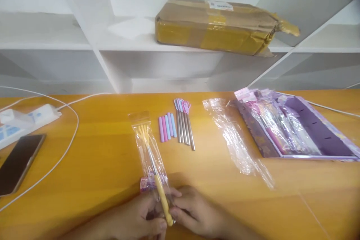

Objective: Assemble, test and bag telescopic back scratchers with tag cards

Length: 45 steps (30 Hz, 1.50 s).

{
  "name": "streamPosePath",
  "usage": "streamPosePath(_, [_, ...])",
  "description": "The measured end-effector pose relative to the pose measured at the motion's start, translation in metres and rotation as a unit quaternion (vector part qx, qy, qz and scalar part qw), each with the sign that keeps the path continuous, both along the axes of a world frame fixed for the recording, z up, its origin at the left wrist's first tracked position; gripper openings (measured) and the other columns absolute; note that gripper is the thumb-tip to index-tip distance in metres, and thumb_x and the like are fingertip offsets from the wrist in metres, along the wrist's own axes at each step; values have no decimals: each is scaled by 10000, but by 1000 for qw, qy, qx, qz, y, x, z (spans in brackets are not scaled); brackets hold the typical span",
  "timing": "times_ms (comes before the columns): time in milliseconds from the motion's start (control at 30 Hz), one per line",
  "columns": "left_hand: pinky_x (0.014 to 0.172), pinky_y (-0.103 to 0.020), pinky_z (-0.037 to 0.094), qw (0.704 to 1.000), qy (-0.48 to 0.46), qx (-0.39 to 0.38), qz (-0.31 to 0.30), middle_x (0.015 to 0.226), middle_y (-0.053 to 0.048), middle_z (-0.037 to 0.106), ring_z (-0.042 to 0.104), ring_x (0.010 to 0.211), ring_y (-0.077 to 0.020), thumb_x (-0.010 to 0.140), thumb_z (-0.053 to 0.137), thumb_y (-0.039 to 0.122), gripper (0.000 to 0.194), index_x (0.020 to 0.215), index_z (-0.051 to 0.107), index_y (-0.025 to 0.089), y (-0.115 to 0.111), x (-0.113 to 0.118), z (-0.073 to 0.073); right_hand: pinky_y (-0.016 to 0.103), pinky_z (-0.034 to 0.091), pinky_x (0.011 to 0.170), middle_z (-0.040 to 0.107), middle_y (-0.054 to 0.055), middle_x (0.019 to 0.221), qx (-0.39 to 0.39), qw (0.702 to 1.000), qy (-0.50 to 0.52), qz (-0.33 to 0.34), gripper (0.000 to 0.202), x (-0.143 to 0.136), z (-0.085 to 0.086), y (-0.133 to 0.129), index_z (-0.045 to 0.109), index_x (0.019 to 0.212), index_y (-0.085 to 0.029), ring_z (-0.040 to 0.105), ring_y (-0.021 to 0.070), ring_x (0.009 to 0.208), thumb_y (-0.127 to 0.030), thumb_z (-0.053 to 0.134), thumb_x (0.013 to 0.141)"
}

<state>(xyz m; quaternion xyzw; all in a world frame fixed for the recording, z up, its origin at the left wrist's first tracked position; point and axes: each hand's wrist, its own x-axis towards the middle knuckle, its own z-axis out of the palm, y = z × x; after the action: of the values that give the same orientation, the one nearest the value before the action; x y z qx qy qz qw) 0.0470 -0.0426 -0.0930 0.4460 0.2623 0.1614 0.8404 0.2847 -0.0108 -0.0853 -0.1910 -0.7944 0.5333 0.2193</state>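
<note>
Clock centred on the bagged back scratcher (159, 191), which sits at the near side of the table (92, 165), head toward 11, handle end toward 5. Yellow, inside clear film; glare blurs the film's edges. Left hand (142, 213) at 7: fingers curled under and thumb up at the handle, gripping it; fingertips partly behind the handle. Right hand (195, 208) at 4: thumb and fingers closed on the handle's lower end; can't tell if skin meets handle or only film. Both forearms cut off at bottom. Pink-purple card (144, 184) beside the handle, part-covered by left hand, print unreadable.

Between 12 and 1: coloured sticks (167, 127) in a row. At 1, just beside: metal rods (184, 129) with blue and pink heads, overlapping, count unclear. Between 2 and 3: crumpled clear bags (237, 146), contents hard to make out. Farther that way: purple box (330, 135), right corner cut off, wrapped packs (284, 123) inside, shiny. At 1, up on the shelf: taped parcel (216, 28), label too small. At 9: phone (21, 165), cut off left. Toward 10: power strip (33, 118), also cut off.
</note>
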Motion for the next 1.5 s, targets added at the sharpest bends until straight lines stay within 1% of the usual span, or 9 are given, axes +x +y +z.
streamPosePath(200, [572, -184, 398, 998, -60, 2, 1, 914, 12, 612, 598, 533, -56, 1026, 617, 494, 586, 1518, 370, 296, 3, 4, 6, 222, 475, 734, 658, 45, 839, 59, 998, -30, -10, 408, 2, -3, -2, 584, 903, -192, 606, 121, 740, -405, 325, 1136])
streamPosePath(333, [606, -200, 418, 997, -65, 21, -23, 910, -17, 680, 631, 556, -76, 1024, 637, 456, 580, 1506, 379, 263, 8, 2, 8, 223, 407, 625, 589, 6, 726, 137, 988, -45, -49, 376, 0, -5, -5, 569, 825, -197, 512, 107, 618, -349, 388, 1118])
streamPosePath(500, [601, -212, 444, 995, -72, 60, -33, 794, 18, 657, 665, 569, -115, 980, 701, 475, 629, 1478, 395, 241, 10, -2, 7, 253, 374, 609, 587, 10, 714, 297, 949, -37, -94, 346, -5, -14, -11, 547, 807, -202, 491, 119, 597, -333, 424, 1103])
streamPosePath(667, [700, -263, 493, 989, -38, 143, -3, 862, -9, 676, 686, 669, -131, 983, 705, 413, 592, 1477, 440, 220, 4, -7, 19, 244, 386, 619, 613, 15, 739, 381, 915, -34, -132, 281, -15, -11, -19, 559, 863, -200, 516, 123, 606, -286, 429, 1096])
streamPosePath(833, [731, -280, 496, 983, 49, 175, 28, 847, -4, 677, 666, 741, -144, 933, 758, 399, 692, 1502, 425, 190, -17, -13, 38, 232, 388, 590, 667, 33, 809, 383, 911, -46, -146, 262, -24, 1, -32, 576, 914, -186, 538, 107, 589, -248, 407, 1105])
streamPosePath(967, [694, -284, 496, 983, 82, 154, 59, 755, 27, 650, 623, 682, -140, 888, 804, 442, 760, 1482, 422, 161, -36, -18, 40, 249, 357, 561, 656, 3, 719, 428, 888, -48, -160, 215, -35, -4, -40, 607, 976, -190, 500, 112, 536, -248, 435, 1091])
streamPosePath(1133, [754, -302, 508, 970, 136, 196, 56, 791, 9, 650, 628, 731, -144, 969, 693, 456, 463, 1295, 547, 162, -48, -29, 39, 271, 349, 567, 648, 5, 682, 458, 873, -14, -168, 258, -42, -15, -41, 586, 889, -197, 499, 123, 541, -245, 429, 1087])
streamPosePath(1267, [762, -296, 503, 950, 172, 256, 51, 822, -15, 668, 629, 749, -149, 1005, 615, 420, 255, 1039, 610, 167, -47, -34, 37, 255, 348, 584, 626, -2, 684, 404, 902, -28, -148, 310, -31, -12, -38, 541, 818, -200, 495, 110, 566, -257, 432, 1103])
streamPosePath(1500, [739, -264, 504, 941, 179, 283, 52, 793, -2, 684, 642, 738, -142, 1019, 541, 277, 94, 1004, 565, 188, -42, -33, 35, 254, 364, 621, 620, -2, 726, 343, 933, -35, -103, 281, -28, -4, -42, 554, 851, -202, 518, 112, 617, -252, 439, 1103])
